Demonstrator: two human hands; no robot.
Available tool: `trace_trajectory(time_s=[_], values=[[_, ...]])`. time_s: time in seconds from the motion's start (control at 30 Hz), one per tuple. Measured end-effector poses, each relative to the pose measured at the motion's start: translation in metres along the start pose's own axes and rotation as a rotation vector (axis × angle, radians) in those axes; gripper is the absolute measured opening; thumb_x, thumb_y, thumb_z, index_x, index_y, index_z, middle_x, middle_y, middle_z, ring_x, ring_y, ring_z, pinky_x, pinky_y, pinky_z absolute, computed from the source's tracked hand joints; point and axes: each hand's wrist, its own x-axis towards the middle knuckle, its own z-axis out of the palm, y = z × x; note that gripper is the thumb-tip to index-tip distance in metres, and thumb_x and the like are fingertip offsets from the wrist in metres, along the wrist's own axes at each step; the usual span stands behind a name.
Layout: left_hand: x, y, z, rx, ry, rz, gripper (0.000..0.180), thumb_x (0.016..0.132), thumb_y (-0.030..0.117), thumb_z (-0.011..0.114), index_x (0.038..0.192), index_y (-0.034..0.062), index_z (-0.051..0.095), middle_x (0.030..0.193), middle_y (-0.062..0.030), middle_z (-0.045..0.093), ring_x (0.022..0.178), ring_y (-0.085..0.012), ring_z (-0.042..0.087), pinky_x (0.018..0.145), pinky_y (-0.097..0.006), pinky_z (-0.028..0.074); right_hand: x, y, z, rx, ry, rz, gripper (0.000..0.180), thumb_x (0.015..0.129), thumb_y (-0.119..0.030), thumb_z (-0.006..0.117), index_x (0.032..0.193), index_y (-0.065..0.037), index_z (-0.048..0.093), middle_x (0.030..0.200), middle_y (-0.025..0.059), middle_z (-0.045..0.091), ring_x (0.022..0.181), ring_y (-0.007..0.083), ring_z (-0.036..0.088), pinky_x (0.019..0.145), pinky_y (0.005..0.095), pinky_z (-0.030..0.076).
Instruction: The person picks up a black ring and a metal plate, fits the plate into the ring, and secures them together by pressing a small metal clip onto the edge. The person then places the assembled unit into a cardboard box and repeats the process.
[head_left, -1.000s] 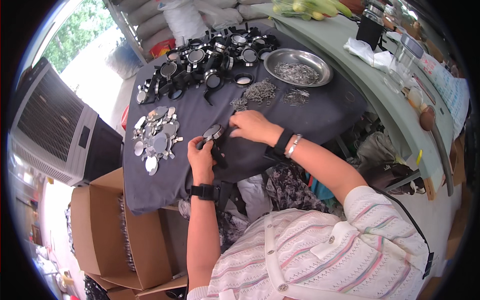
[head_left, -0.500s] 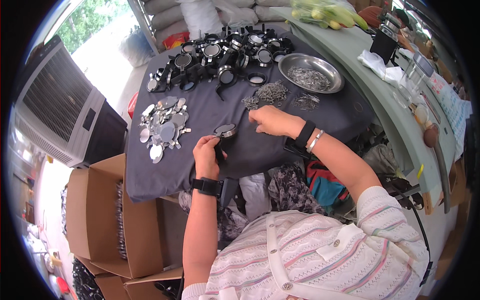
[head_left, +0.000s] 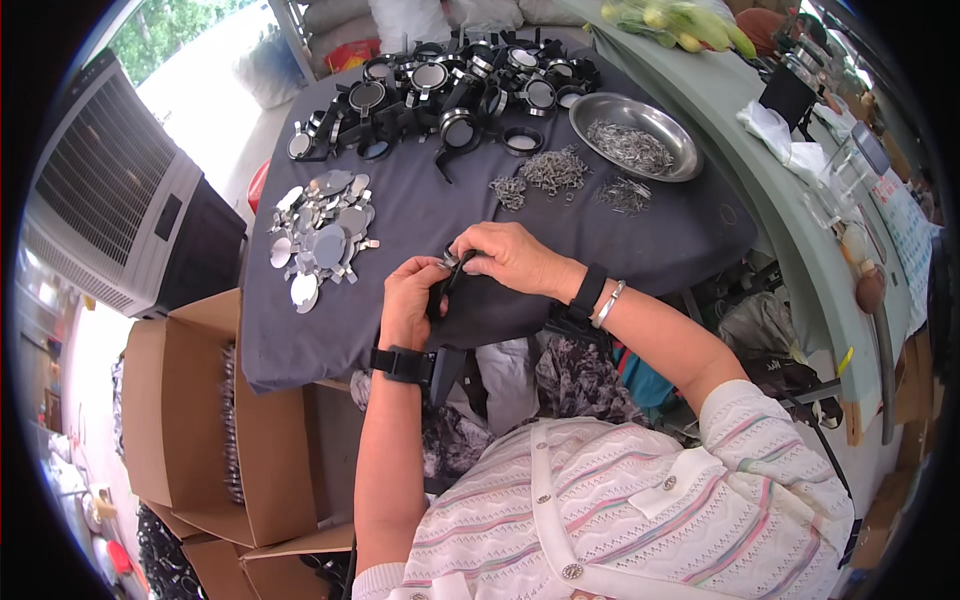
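Both hands meet near the front of the dark cloth-covered table. My left hand (head_left: 408, 298) is closed around a black strap piece (head_left: 458, 272), which stands tilted with its round silver-rimmed end turned mostly away. At the piece's upper end, the fingers of my right hand (head_left: 508, 257) pinch together; anything small between them is hidden. Beyond my right hand lie a pile of small metal rings or links (head_left: 556, 171), a smaller pile (head_left: 509, 192) and some thin metal pins (head_left: 625, 195). Flat round silver discs with tabs (head_left: 328, 245) are heaped to the left.
Similar black pieces with round discs (head_left: 430, 78) crowd the table's far side. A steel bowl of thin metal pins (head_left: 690, 165) stands at the right. An open cardboard box (head_left: 280, 440) sits at the lower left, beneath an air cooler (head_left: 115, 190). A green-grey table (head_left: 720, 130) runs along the right.
My right hand has moved left from beside the small ring pile to the black strap piece in my left hand. The piece has tilted, and its disc face no longer shows.
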Motion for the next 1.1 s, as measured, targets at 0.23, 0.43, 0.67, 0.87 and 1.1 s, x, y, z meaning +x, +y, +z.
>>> trace_trajectory(time_s=[0.23, 0.43, 0.67, 0.87, 1.1], values=[[-0.003, -0.017, -0.002, 0.326, 0.08, 0.261, 0.008, 0.082, 0.003, 0.057, 0.077, -0.002, 0.059, 0.068, -0.0025, 0.057, 0.049, -0.0082, 0.049, 0.043, -0.022, 0.036, 0.004, 0.003, -0.001, -0.153, -0.058, -0.039, 0.018, 0.076, -0.009, 0.068, 0.089, -0.003, 0.057, 0.086, 0.0108, 0.064, 0.082, 0.0299, 0.063, 0.069, 0.0368, 0.05], [-0.011, -0.023, 0.001, 0.721, 0.115, 0.701, 0.016, 0.078, 0.006, 0.062, 0.089, -0.0037, 0.055, 0.068, -0.0097, 0.058, 0.063, -0.0121, 0.053, 0.06, -0.028, 0.045, 0.022, 0.001, -0.003, -0.223, -0.141, -0.08, 0.019, 0.074, -0.014, 0.069, 0.085, -0.005, 0.056, 0.076, 0.0089, 0.059, 0.075, 0.0302, 0.061, 0.065, 0.0383, 0.049], [-0.003, -0.029, 0.0, 0.757, 0.171, 0.8, 0.014, 0.079, 0.006, 0.063, 0.086, -0.0018, 0.053, 0.06, -0.0114, 0.056, 0.05, -0.0188, 0.053, 0.051, -0.03, 0.042, 0.054, 0.013, -0.011, -0.016, -0.378, 0.03, 0.019, 0.072, -0.015, 0.067, 0.083, -0.004, 0.055, 0.075, 0.0117, 0.06, 0.074, 0.0331, 0.06, 0.064, 0.0416, 0.044], [-0.007, -0.019, 0.001, 0.765, 0.096, 0.811, 0.013, 0.081, 0.007, 0.063, 0.086, -0.0011, 0.054, 0.062, -0.0091, 0.057, 0.048, -0.016, 0.051, 0.048, -0.028, 0.04, 0.019, 0.006, -0.003, 0.059, -0.088, 0.117, 0.018, 0.076, -0.015, 0.063, 0.086, -0.002, 0.056, 0.076, 0.0134, 0.061, 0.073, 0.0334, 0.06, 0.063, 0.0405, 0.045], [0.023, 0.035, 0.016, 0.131, 0.071, 0.201, 0.01, 0.085, 0.009, 0.061, 0.087, -0.0004, 0.057, 0.061, -0.003, 0.053, 0.044, -0.0087, 0.045, 0.038, -0.022, 0.032, -0.063, 0.005, -0.014, 0.076, 0.573, 0.376, 0.012, 0.079, -0.002, 0.064, 0.084, -0.001, 0.053, 0.071, 0.0091, 0.055, 0.061, 0.019, 0.055, 0.058, 0.0309, 0.044]])
